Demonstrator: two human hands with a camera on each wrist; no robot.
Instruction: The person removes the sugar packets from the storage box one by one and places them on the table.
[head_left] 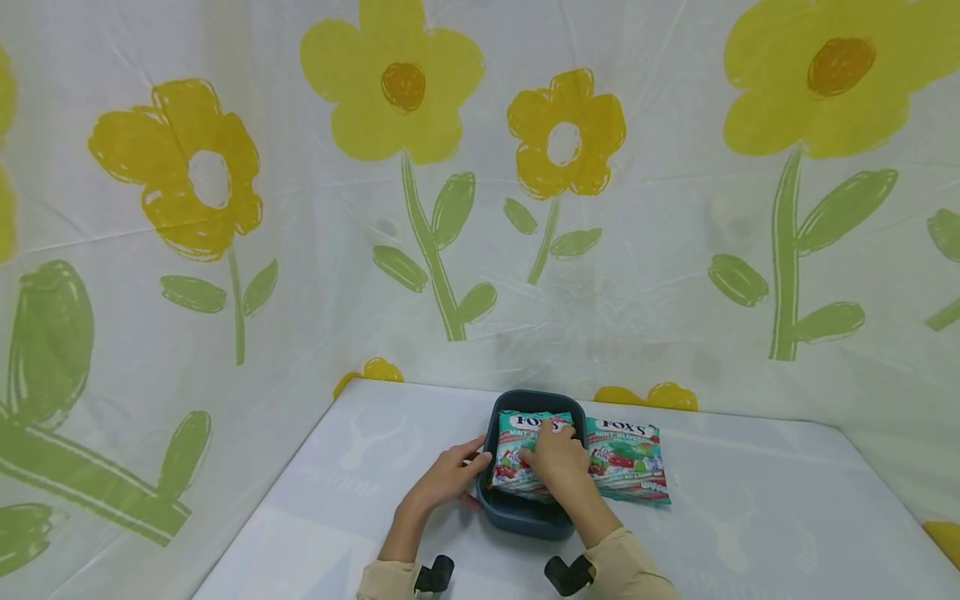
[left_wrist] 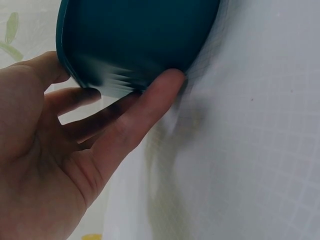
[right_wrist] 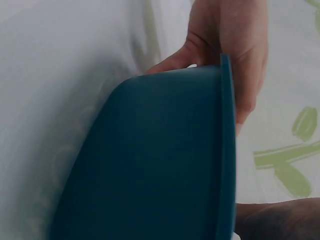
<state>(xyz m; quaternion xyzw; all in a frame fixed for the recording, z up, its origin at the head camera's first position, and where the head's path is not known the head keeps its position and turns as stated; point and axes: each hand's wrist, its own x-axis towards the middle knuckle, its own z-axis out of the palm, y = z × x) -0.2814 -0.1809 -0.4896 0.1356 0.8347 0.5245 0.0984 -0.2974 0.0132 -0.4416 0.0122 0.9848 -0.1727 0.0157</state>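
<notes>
A dark teal plastic container [head_left: 517, 523] stands on the table. Inside it lies a Fox's candy bag [head_left: 513, 454], printed with red and green fruit. My left hand [head_left: 450, 477] holds the container's left side, its thumb at the rim and its fingers along the outer wall; in the left wrist view the fingers [left_wrist: 145, 110] touch that wall. My right hand [head_left: 561, 458] rests on the bag with thumb and fingers spread, covering part of it. In the right wrist view the container wall hides most of this hand. Close against the container's right side lies a second Fox's bag [head_left: 628, 462].
The white table [head_left: 750, 500] extends to both sides of the container. Behind and to the left hangs a white sheet [head_left: 637, 317] with large yellow flowers. A black strap mount [head_left: 435, 575] sits on each wrist near the beige sleeves.
</notes>
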